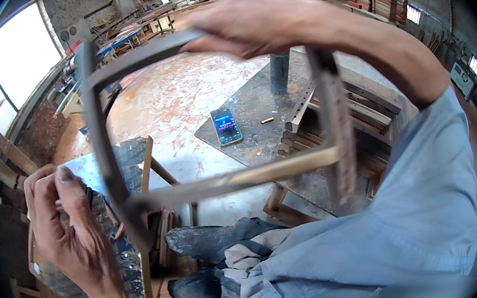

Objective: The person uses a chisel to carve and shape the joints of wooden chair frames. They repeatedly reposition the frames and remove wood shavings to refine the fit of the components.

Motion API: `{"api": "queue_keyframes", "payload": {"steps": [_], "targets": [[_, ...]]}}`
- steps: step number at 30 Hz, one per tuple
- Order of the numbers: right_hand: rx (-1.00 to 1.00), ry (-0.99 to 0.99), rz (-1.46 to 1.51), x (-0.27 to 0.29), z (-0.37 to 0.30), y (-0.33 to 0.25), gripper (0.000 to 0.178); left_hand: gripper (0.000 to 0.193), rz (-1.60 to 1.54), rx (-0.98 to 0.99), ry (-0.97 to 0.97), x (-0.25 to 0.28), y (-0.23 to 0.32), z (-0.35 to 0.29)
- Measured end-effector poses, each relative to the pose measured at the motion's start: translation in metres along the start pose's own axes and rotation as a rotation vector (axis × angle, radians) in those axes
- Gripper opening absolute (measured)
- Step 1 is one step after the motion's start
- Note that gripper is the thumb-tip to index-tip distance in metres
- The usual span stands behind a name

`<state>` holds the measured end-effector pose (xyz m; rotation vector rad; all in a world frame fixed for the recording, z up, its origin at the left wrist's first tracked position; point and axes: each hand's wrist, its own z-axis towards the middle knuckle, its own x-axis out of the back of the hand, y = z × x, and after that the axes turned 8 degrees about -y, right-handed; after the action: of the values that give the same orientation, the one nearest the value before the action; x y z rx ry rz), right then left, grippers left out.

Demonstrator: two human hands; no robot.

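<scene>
My right hand (248, 24) is closed round the top rail of a wooden frame (253, 176), holding it up in front of me. This frame has two long, slightly curved side pieces joined by two rails; the lower rail is paler toward its right end, and the right side piece is blurred. My left hand (66, 210) is closed just outside the left side piece, apart from it. A bit of something dark shows beside its thumb, too little to name.
A phone (226, 127) with a lit screen lies on a dark tabletop (251, 103) beyond the frame, near a dark round post (280, 73). Wooden pieces (372, 113) are stacked at its right. Another worktable (125, 159) stands at my left.
</scene>
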<state>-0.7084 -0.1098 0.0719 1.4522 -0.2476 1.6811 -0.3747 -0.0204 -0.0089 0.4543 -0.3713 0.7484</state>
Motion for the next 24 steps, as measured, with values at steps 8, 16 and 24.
{"api": "queue_keyframes", "payload": {"steps": [8,16,24], "targets": [[-0.388,-0.325,0.105,0.004,-0.167,0.114,0.042,0.057,-0.642,0.134,-0.596,-0.097,0.05,-0.023],[-0.768,-0.438,0.257,-0.03,-0.306,0.132,0.046,0.051,-1.046,0.306,-0.653,-0.241,0.084,-0.038],[-0.861,-0.642,0.129,-0.07,-0.339,0.125,0.046,0.039,-0.947,0.282,-0.485,-0.294,0.099,-0.061]]}}
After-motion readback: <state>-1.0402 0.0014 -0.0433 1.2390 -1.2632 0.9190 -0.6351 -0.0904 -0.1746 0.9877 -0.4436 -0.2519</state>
